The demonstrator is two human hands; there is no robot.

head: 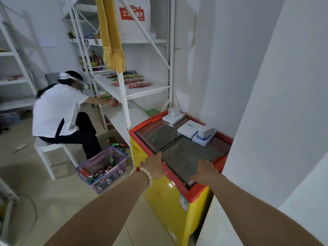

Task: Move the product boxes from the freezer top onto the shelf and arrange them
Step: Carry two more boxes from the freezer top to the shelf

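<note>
Several white product boxes lie at the far end of the glass top of the yellow and red freezer [179, 189]. A small box [174, 110] sits on a flat one [173, 118] at the far left corner. A flat white box [188, 128] and a blue-trimmed flat box [204, 138] with a small box [205, 130] on it lie further right. My left hand [154, 166] and my right hand [204, 172] reach forward over the near end of the freezer top, fingers straight, holding nothing, well short of the boxes. The white shelf [127, 89] stands left of the freezer.
A person in a white shirt sits on a white stool [48, 151], working at a lower shelf. A purple basket [103, 168] of cans stands on the floor by the freezer's left side, loose cans behind it. A white wall corner [266, 121] closes in on the right.
</note>
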